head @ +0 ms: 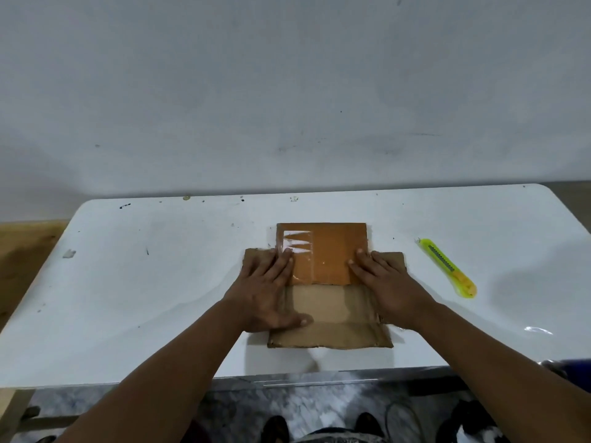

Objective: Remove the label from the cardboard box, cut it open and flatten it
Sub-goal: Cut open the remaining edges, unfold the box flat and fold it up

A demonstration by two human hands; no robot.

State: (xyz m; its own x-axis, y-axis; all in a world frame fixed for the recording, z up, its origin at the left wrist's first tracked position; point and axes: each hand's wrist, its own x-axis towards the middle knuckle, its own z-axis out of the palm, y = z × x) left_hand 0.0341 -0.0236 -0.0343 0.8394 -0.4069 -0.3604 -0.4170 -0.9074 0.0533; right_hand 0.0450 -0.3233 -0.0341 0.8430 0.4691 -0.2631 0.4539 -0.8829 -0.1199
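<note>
A cardboard box lies opened out flat on the white table, its flaps spread left, right and toward me. Its far panel is orange and glossy, with torn white label remnants under clear tape at its upper left. My left hand presses palm-down on the box's left side, fingers together, thumb out across the brown panel. On the right side my right hand lies flat in the same way. Neither hand holds anything.
A yellow-green utility knife lies on the table to the right of the box, a hand's width from my right hand. A small scrap sits far left. The table's near edge runs just below the box. A wall stands behind.
</note>
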